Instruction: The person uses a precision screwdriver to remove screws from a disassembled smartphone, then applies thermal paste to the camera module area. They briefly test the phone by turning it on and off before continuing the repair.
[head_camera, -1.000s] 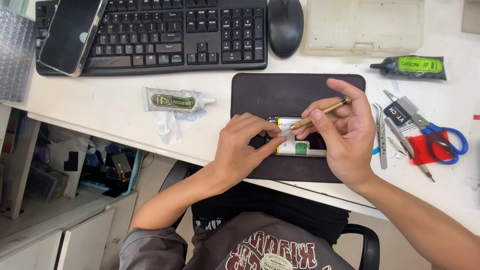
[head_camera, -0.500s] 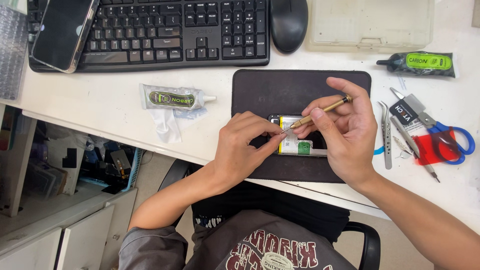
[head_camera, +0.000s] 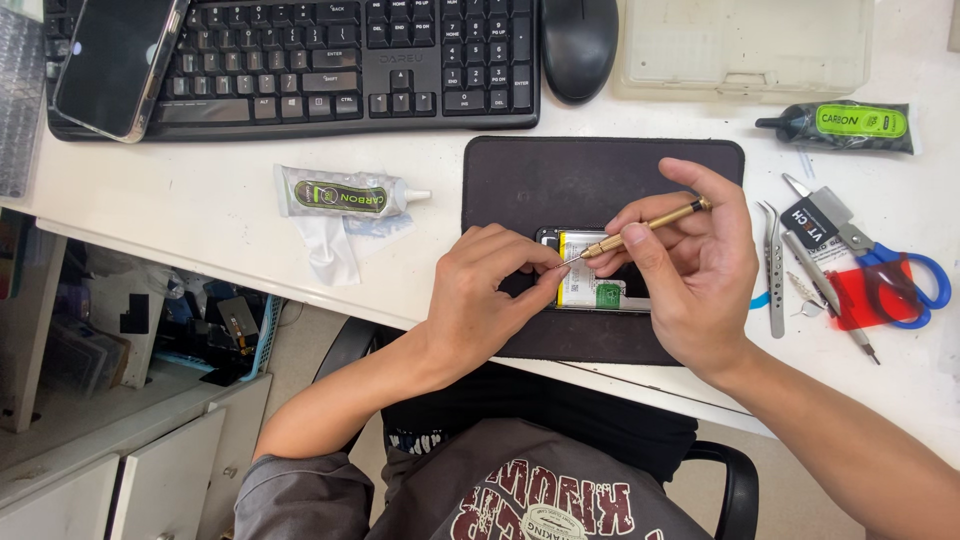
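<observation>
White desk (head_camera: 200, 210), bare stretch left of dark mat (head_camera: 600, 180); keyboard (head_camera: 300, 60) at far edge, tools crowd right. Opened phone (head_camera: 598, 285) on mat near front edge. My left hand (head_camera: 480, 300) pinches its left end, fingers narrow. My right hand (head_camera: 690, 270) grips brass screwdriver (head_camera: 645, 228), tip on phone. Vs earlier: grips unchanged, no shift.

Keyboard (head_camera: 300, 60), mouse (head_camera: 578, 45), glue tubes (head_camera: 340, 192), scissors (head_camera: 890, 270), tweezers (head_camera: 773, 270)
</observation>
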